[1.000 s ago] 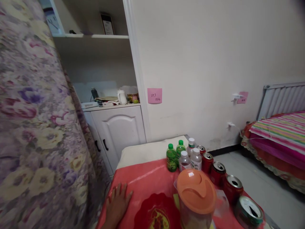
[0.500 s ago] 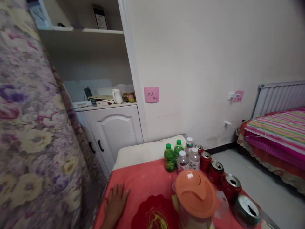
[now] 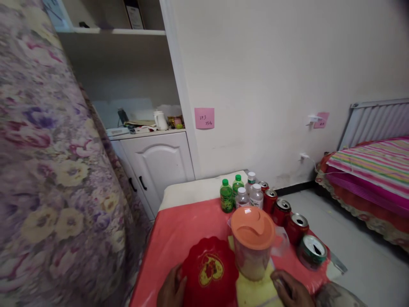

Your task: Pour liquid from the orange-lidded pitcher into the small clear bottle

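My left hand point(image 3: 171, 288) is at the left rim of a red scalloped plate point(image 3: 209, 251), its fingers closed on the edge. The plate bears a gold pattern and lies on the red tablecloth point(image 3: 179, 224). At the lower right, my right hand point(image 3: 289, 289) has its fingers curled in beside a yellow cloth point(image 3: 255, 292); what they hold, if anything, is unclear. Between the hands and farther back, a clear pitcher point(image 3: 252, 260) with an orange lid point(image 3: 253, 228) stands upright on the yellow cloth, its handle toward the right.
Green-capped bottles point(image 3: 226, 197) and white-capped bottles point(image 3: 256, 197) stand behind the pitcher. Several red cans point(image 3: 297, 228) and a green can point(image 3: 312, 252) line the table's right edge. A floral curtain point(image 3: 64, 170) hangs at the left; a bed point(image 3: 373, 170) is at the right.
My left hand has left the tablecloth, where it lay spread, and moved right and down to the plate. My right hand has come into view. The view has tilted down, showing more of the table.
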Motion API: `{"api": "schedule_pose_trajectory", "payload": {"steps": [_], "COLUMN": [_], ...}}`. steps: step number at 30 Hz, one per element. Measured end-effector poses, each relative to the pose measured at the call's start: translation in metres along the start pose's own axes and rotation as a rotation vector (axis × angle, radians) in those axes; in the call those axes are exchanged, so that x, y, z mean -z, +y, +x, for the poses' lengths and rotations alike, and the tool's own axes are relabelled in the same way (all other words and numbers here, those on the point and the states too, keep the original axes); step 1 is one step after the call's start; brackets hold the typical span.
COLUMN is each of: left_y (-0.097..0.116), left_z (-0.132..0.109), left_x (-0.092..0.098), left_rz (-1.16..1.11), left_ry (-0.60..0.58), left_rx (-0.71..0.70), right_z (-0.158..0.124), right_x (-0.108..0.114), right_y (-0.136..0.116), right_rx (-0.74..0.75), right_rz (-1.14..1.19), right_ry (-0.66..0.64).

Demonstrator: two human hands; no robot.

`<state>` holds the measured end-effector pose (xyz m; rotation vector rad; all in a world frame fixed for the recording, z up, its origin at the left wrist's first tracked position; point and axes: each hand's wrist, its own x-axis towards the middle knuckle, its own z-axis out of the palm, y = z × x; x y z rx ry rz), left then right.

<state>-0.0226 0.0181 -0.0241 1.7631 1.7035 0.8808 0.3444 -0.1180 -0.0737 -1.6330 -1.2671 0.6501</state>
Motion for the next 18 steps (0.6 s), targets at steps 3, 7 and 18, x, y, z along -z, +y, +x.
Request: {"api": "schedule_pose_trajectory", "payload": {"steps": [3, 7, 18], "left_y": [-0.002, -0.001, -0.019], "left_z": [-0.003, -0.010, -0.030], "left_x": [-0.002, -0.001, -0.013], "left_rz": [-0.057, -0.106, -0.117], "left_ry": [0.014, 0.028, 0.158], "left_rx": [0.015, 0.030, 0.051], "right_z": [0.001, 0.000, 0.004], "right_x": [0.002, 0.001, -0.001], "right_y": [0.002, 0.004, 0.011], "right_rx": [0.016, 0.026, 0.050], "right_rz": [-0.016, -0.034, 0.024], "right_ry": [-0.043, -0.049, -0.032]}}
